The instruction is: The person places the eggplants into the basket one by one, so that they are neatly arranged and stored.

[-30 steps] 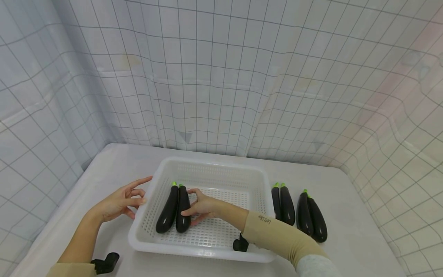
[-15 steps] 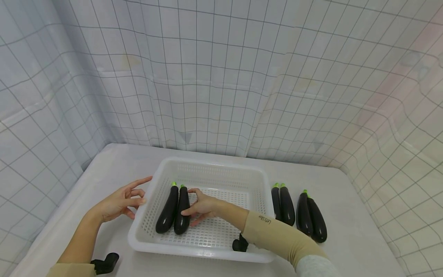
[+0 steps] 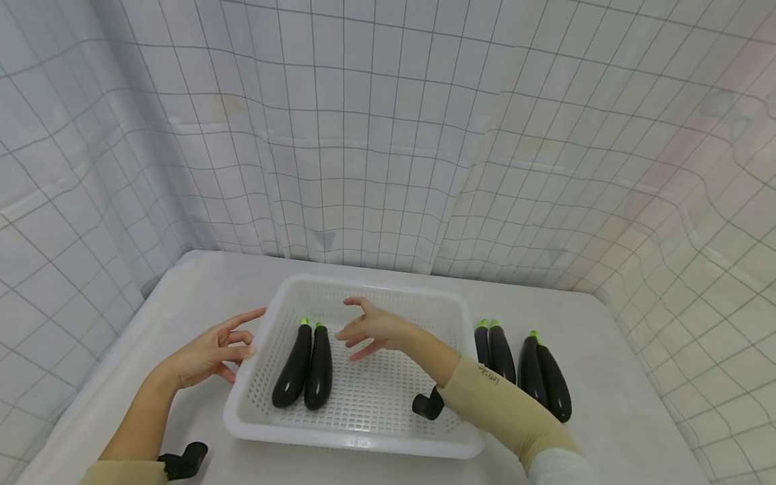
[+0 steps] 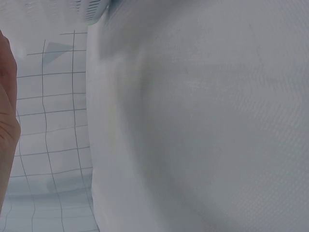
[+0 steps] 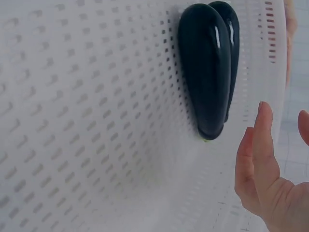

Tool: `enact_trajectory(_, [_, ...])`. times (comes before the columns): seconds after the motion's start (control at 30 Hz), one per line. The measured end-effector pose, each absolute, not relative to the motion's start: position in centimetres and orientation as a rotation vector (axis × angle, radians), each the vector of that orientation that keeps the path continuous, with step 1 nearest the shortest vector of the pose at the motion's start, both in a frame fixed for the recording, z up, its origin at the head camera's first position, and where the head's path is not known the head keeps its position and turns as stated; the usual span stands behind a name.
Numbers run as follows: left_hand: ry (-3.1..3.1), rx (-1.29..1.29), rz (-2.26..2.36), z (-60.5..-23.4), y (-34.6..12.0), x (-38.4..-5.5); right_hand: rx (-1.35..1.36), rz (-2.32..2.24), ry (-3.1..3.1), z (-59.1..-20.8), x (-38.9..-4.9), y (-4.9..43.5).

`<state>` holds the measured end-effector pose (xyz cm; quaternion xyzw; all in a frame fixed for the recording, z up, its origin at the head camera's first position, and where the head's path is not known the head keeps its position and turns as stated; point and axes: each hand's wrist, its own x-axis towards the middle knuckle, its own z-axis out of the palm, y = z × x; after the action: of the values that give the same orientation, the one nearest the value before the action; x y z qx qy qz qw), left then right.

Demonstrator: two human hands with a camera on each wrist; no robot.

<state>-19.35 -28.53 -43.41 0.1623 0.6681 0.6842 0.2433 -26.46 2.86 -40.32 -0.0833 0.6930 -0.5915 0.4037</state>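
Note:
Two dark, glossy eggplants, the left one point(image 3: 294, 367) and the right one point(image 3: 318, 370), lie side by side along the left of a white perforated plastic basket point(image 3: 351, 441). My right hand point(image 3: 378, 327) hovers over the basket just right of them, fingers spread and holding nothing. In the right wrist view the nearer eggplant point(image 5: 205, 67) partly covers the other, apart from the hand point(image 5: 270, 179). Against the basket's left rim, my left hand point(image 3: 206, 353) rests its fingertips with the fingers loosely extended. Only an edge of that hand point(image 4: 6, 96) shows in the left wrist view.
Right of the basket, on the white table point(image 3: 612, 404), lie two pairs of eggplants, a nearer-to-basket pair point(image 3: 502, 357) and an outer pair point(image 3: 548, 384). My right sleeve point(image 3: 503, 404) passes over the basket's right rim. White gridded curtains point(image 3: 388, 135) enclose the table.
My right hand has let go of the right eggplant and moved up and to the right, its fingers opening. That eggplant shifted slightly before release. The left hand has stayed put.

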Motion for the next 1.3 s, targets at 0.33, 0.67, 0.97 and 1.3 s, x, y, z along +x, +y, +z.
enact_trajectory(0.33, [1.833,0.439,1.863,-43.3,-28.5,-19.4,-0.280,-1.598,1.742,-36.8,-27.3,5.7])
enact_trajectory(0.67, [1.824,0.451,1.860,-43.1,-28.4,-19.3,-0.326,-1.697,1.757,-34.0,-27.9,9.2])
enact_trajectory(0.97, [1.826,0.449,1.861,-43.2,-28.4,-19.2,-0.309,-1.769,1.787,-32.5,-28.1,12.5])
enact_trajectory(1.3, [1.822,0.461,1.865,-43.2,-28.4,-19.2,-0.359,-1.813,1.833,-31.3,-27.7,16.6])
